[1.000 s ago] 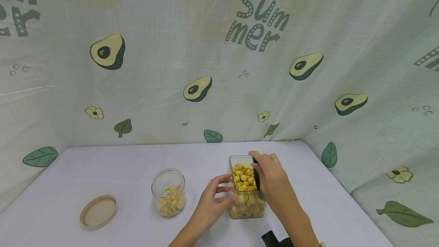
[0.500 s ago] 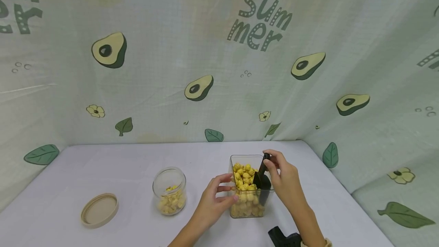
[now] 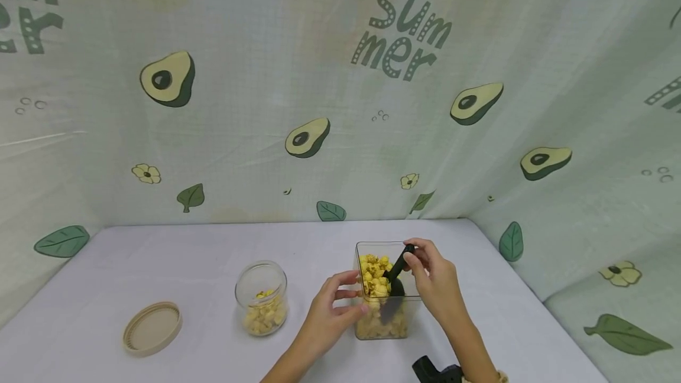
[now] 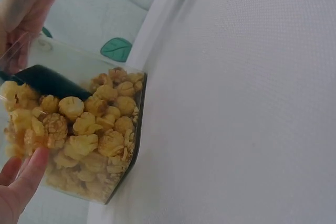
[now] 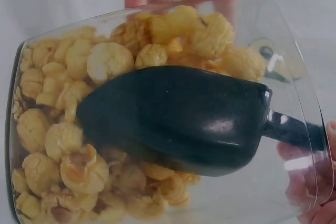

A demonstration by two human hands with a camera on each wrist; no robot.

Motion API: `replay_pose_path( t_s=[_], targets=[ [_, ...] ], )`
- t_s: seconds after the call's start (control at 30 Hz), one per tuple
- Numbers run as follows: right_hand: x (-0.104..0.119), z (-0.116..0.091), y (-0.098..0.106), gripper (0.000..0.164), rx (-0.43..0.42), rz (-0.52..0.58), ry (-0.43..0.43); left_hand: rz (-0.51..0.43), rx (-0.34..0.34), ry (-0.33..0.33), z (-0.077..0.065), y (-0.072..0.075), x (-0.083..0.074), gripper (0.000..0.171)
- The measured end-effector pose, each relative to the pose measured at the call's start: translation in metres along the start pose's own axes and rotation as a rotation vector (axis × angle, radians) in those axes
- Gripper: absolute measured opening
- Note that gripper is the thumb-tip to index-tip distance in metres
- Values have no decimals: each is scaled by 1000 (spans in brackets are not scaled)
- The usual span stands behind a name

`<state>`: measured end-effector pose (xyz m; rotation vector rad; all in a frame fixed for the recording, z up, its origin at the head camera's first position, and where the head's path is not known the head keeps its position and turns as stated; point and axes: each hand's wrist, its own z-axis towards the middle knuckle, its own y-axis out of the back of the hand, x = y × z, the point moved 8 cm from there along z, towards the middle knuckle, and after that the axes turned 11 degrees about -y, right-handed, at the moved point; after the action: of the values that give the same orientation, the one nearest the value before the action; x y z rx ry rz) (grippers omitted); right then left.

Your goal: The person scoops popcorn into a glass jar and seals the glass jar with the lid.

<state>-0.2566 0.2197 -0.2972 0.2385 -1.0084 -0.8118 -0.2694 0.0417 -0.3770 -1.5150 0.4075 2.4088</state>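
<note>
A clear rectangular container [image 3: 413, 312] holding yellow popcorn [image 3: 374, 268] stands on the table, right of centre. My right hand [image 3: 438, 282] pinches the handle of a black scoop [image 3: 396, 291] over the container's right side. The handle leans to the right, and the blade reaches down into the popcorn. Through the clear wall in the right wrist view, the scoop's broad back [image 5: 178, 121] shows with popcorn around it. My left hand [image 3: 331, 312] rests its extended fingertips against the container's left side, thumb near the front corner. In the left wrist view its fingers [image 4: 31, 174] lie beside the wall.
Left of the container stands a round glass jar [image 3: 262, 315] without a lid, partly filled with popcorn. Farther left a beige round lid [image 3: 152, 328] lies on the white table [image 3: 213, 265]. A printed avocado curtain [image 3: 239, 75] hangs behind and at both sides.
The scoop has gone from standing upright at the container's right side to leaning, its blade pushed left into the popcorn. My right hand has shifted rightward with the handle; my left hand stays put.
</note>
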Motion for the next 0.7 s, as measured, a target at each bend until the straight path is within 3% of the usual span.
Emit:
replay_pose_path(
  t_s=[0.13, 0.33, 0.6, 0.7],
  targets=[
    [0, -1, -1, 21, 3, 16, -14, 5, -4, 7, 0, 0, 0, 53],
    [-10, 3, 8, 21, -39, 83, -115, 3, -11, -15, 1, 0, -2, 54],
    [-29, 4, -5, 22, 80, 138, -258, -18, -9, -13, 0, 0, -3, 54],
    [-35, 5, -5, 24, 82, 169, -301, -21, -9, -13, 0, 0, -3, 54]
  ],
)
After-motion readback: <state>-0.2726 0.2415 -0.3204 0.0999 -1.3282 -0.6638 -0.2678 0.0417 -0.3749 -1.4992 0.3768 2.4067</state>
